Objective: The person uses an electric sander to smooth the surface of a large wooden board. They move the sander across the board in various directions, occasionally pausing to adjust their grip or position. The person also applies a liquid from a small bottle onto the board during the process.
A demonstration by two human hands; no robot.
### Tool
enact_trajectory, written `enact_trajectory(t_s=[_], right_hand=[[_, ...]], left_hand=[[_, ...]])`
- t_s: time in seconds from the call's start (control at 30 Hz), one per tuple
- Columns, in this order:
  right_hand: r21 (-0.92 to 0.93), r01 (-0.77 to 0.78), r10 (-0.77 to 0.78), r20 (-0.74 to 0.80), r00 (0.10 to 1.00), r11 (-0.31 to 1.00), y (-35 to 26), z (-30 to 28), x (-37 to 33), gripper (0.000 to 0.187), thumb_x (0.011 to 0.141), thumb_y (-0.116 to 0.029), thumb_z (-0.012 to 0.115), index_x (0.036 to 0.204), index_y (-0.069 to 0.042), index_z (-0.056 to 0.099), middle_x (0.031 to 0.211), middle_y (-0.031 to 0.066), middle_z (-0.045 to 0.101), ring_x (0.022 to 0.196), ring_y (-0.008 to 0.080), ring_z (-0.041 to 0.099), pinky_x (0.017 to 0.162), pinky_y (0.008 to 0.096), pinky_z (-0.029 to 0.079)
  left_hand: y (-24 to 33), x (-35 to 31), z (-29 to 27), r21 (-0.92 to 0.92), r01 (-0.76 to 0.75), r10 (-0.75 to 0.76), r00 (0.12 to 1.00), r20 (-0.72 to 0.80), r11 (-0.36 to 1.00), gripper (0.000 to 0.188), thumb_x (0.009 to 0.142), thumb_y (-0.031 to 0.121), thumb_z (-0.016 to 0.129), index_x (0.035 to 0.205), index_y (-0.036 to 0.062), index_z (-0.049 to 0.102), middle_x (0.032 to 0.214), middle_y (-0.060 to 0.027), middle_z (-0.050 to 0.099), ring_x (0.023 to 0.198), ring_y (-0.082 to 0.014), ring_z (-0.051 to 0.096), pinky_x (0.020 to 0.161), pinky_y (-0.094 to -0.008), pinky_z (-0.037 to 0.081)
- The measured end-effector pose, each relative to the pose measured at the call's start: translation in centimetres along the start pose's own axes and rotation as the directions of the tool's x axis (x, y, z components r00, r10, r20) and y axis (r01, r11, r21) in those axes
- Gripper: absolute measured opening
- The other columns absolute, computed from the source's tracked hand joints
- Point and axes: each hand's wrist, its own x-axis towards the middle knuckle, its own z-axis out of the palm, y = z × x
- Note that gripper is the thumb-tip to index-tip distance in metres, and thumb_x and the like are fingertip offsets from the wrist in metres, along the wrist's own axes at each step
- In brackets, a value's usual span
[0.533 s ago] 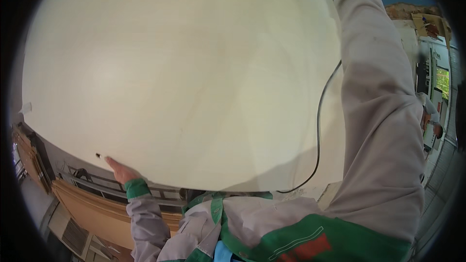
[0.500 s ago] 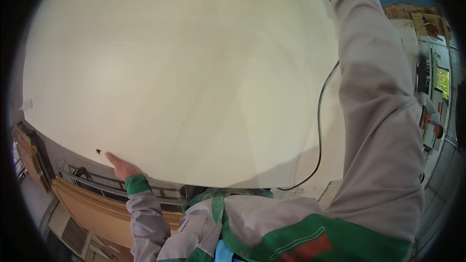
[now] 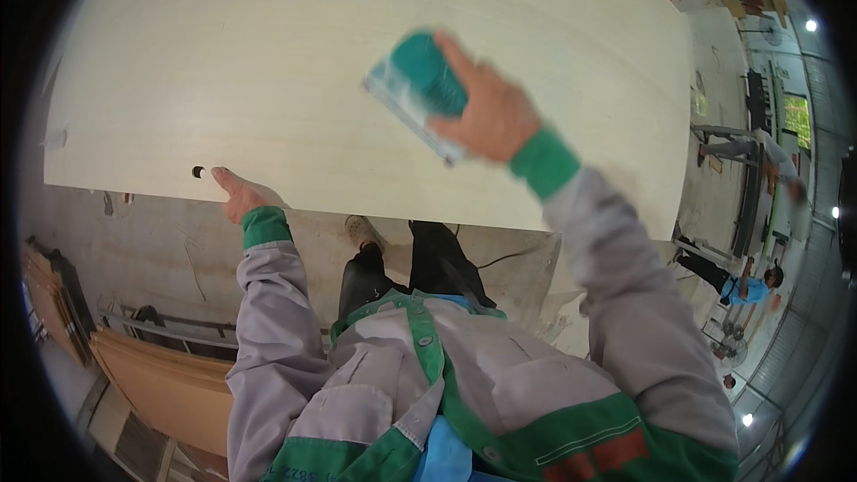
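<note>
A large pale wooden panel [image 3: 295, 107] lies flat in front of me. My right hand [image 3: 495, 112] is closed round a teal palm sander [image 3: 428, 71], which is tilted and smeared by motion over the panel's middle right. I cannot tell whether its flat pad touches the surface. At the panel's near left edge, my left hand [image 3: 241, 198] grips the rim with its thumb on top; its other fingers are mostly hidden. Just left of that thumb is a small dark round hole [image 3: 198, 172] in the panel.
Brown boards [image 3: 165, 384] are stacked at the lower left beside a metal rail. A thin dark cable [image 3: 509, 259] runs below the panel's near edge, by my legs. A person in a blue shirt [image 3: 754, 286] is far off to the right, near benches.
My right hand has brought the sander from the panel's far right corner back toward me and to the left. My left hand keeps its place beside the hole; the view has shifted.
</note>
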Motion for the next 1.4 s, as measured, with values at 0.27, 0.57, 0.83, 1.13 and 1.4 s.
enact_trajectory(t_s=[0.27, 0.57, 0.83, 1.13, 1.4], right_hand=[[0.157, -0.219, 0.217, 0.030, 0.976, 0.963, -4.1, 2.1, -14.4, 0.110, 0.080, -0.029, 0.082, 0.167, -0.022, 0.016, 0.131, 0.0263, 0.058, 0.103, 0.0489, 0.067, 0.090, 0.0524, 0.057], [-0.038, -0.264, 0.241, -0.300, 0.923, 0.964, 9.8, -6.4, 11.9, 0.111, 0.078, -0.045, 0.084, 0.163, -0.010, 0.022, 0.131, 0.0289, 0.065, 0.116, 0.0444, 0.067, 0.101, 0.0483, 0.053], [-0.019, 0.021, -0.023, -0.127, 0.992, 1.000, -4.9, -3.2, 19.0, 0.111, 0.080, -0.035, 0.081, 0.164, -0.005, 0.016, 0.127, 0.0330, 0.065, 0.119, 0.0470, 0.064, 0.102, 0.0483, 0.053], [0.002, 0.139, -0.136, 0.186, 0.973, 0.990, -14.9, 5.5, -2.6, 0.103, 0.087, -0.043, 0.077, 0.166, -0.027, 0.013, 0.108, 0.0308, 0.061, 0.084, 0.0485, 0.070, 0.075, 0.0557, 0.058], [0.059, -0.418, 0.420, -0.022, 0.907, 0.906, -2.7, 3.6, -19.0, 0.109, 0.085, -0.039, 0.076, 0.168, -0.025, 0.007, 0.122, 0.0312, 0.061, 0.102, 0.0475, 0.070, 0.089, 0.0542, 0.057]], left_hand=[[0.0, -1.3, 0.0, -0.167, 0.072, -0.061, 0.996, 0.069, 0.983, 0.103, 0.092, 0.078, 0.054, 0.125, -0.0202, 0.060, 0.126, -0.0279, 0.067, 0.109, -0.0379, 0.066, 0.096, -0.0444, 0.055], [-1.0, 0.3, 0.5, 0.001, -0.002, 0.002, 0.998, -0.069, 1.000, 0.092, 0.094, 0.070, 0.061, 0.109, -0.0201, 0.066, 0.106, -0.0268, 0.073, 0.090, -0.0364, 0.071, 0.082, -0.0451, 0.061], [-0.8, -0.3, 0.6, -0.206, -0.093, 0.093, 0.996, -0.006, 0.974, 0.070, 0.102, 0.054, 0.060, 0.117, -0.0138, 0.066, 0.108, -0.0259, 0.073, 0.094, -0.0355, 0.072, 0.084, -0.0433, 0.060], [-1.8, 1.9, 1.7, 0.048, -0.118, 0.124, 0.981, -0.148, 0.992, 0.091, 0.091, 0.073, 0.061, 0.106, -0.0165, 0.066, 0.106, -0.0313, 0.072, 0.096, -0.0434, 0.072, 0.085, -0.0486, 0.058], [-0.7, 1.4, 1.0, 0.056, -0.067, 0.069, 0.997, -0.040, 0.996, 0.099, 0.092, 0.077, 0.055, 0.113, -0.0191, 0.065, 0.107, -0.0297, 0.073, 0.094, -0.0403, 0.072, 0.084, -0.0477, 0.057]])
